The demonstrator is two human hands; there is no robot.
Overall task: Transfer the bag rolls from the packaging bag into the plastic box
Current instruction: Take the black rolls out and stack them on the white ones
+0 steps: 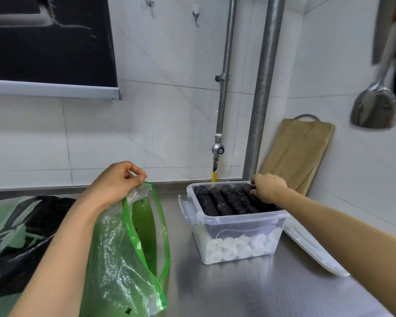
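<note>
On the steel table point(249, 291), far left, a second green-and-black bag point(21, 236) lies flat. Beside it the left hand point(117, 181) lifts the packaging bag point(121, 248), its grip pinched on the top edge by the green zip strip, so the mouth hangs open. The film is thin, limp and probably slick, so it is best held at that stiffer rim. No rolls show through it. To the right stands the plastic box point(242, 218), with white rolls point(240, 247) at the bottom and black bag rolls point(220, 200) packed across the top. The right hand point(268, 187) reaches into the far right corner, its grip curled on one black roll. These rolls look light, firm and smooth, and are best taken across the barrel. The lid point(311, 250) lies just right of the box.
</note>
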